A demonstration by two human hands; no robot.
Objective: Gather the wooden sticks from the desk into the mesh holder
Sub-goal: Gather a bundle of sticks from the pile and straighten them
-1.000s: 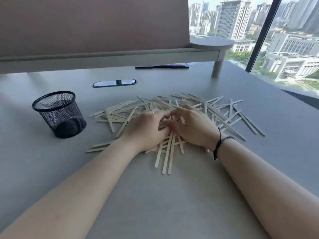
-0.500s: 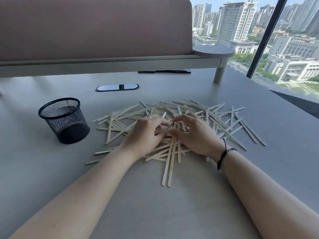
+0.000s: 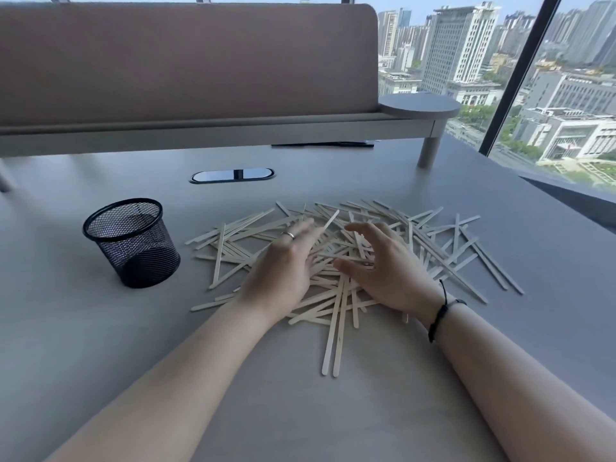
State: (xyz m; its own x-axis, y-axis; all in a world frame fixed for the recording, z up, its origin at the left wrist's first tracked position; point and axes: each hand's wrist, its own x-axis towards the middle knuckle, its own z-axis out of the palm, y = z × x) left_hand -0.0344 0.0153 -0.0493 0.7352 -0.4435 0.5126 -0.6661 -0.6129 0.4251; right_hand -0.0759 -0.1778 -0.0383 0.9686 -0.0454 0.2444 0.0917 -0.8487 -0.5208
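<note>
While both the left hand point(image 3: 283, 271) and right hand point(image 3: 386, 271) are hovering spread over the wooden sticks point(image 3: 433, 241) mid-frame on the counter point(image 3: 333, 411), the empty mesh holder point(image 3: 133, 243) is standing left, nearer the left hand

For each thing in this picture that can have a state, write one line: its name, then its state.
Holder: upright, looks empty.
Sticks: scattered in a crossed pile on the desk.
Left hand: open, fingers spread over the pile.
Right hand: open, fingers curled over the pile.
Pen: lying flat under the shelf.
</note>
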